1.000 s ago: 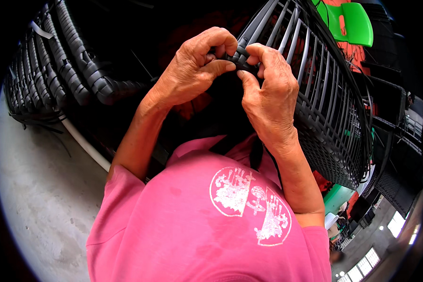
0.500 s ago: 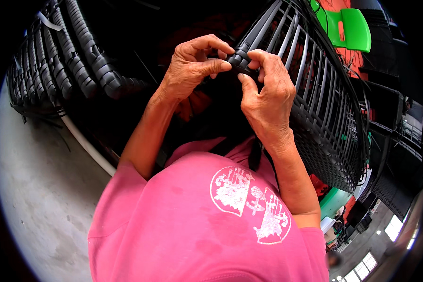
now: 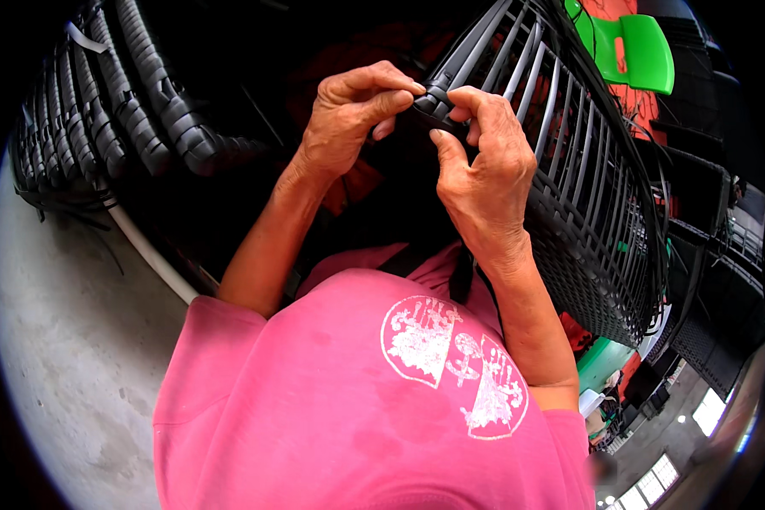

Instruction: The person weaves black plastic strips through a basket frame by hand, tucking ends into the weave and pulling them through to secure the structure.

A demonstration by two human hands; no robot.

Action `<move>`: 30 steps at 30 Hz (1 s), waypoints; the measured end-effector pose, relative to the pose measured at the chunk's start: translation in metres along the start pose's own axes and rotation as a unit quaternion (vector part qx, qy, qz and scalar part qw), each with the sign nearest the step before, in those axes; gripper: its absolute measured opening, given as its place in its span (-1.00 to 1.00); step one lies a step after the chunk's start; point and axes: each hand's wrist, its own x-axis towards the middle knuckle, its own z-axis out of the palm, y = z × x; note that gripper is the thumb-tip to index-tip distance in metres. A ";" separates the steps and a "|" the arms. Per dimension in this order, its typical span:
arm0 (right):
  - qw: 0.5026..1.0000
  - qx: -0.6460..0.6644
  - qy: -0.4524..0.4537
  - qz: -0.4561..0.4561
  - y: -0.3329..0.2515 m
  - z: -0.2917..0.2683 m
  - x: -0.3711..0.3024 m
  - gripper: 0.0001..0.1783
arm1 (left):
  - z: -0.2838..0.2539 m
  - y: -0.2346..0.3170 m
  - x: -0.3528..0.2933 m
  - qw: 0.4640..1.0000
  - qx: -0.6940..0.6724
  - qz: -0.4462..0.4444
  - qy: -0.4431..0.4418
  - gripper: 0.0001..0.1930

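So, both hands are up at the wrapped corner (image 3: 434, 102) of a black woven frame (image 3: 591, 255), top of the view, a bit right of centre. The left hand (image 3: 336, 119) has thumb and forefinger drawn close at the corner's left side (can't tell if a strip's pinched in there). The right hand (image 3: 489, 166) is loosely curled, thumb parted from forefinger, just beside the corner. Bright green plastic chair (image 3: 646, 55) at upper right.
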 end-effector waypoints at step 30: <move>0.911 -0.399 -0.058 0.081 0.099 -0.180 -0.149 -0.12 | 0.050 0.010 -0.015 0.968 0.167 -0.069 0.176 -0.62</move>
